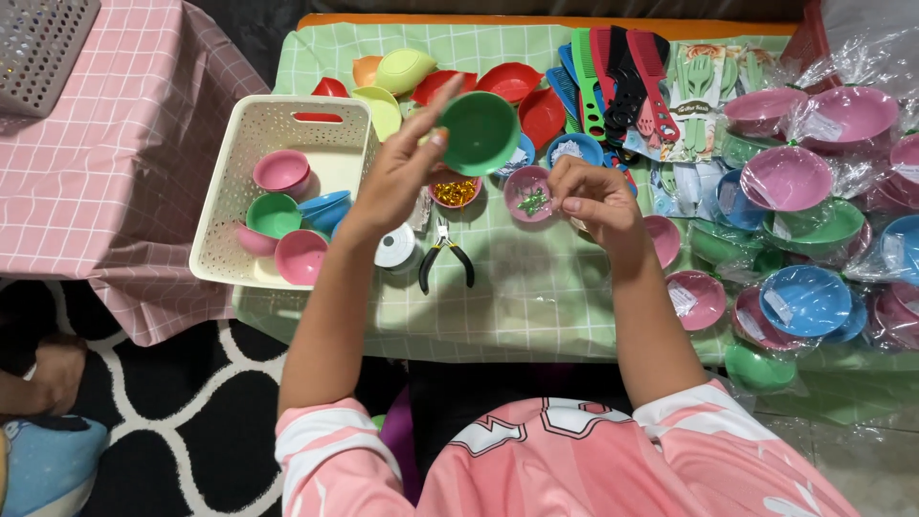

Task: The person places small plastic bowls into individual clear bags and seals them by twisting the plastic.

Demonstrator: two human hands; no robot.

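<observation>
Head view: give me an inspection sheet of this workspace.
Surface: table under green checked cloth.
Job's things: green bowl held up; pink bowl of small green pieces.
Clutter: white basket of bowls, pliers, combs, wrapped bowls.
Hands: left hand grips the green bowl; right hand pinches, contents unclear.
Cables: nothing seen.
Surroundings: pink checked cloth, patterned rug.

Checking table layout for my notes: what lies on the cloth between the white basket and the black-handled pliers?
In the head view, a small white round reel sits between the white basket and the pliers, partly under the left hand and forearm.
</observation>
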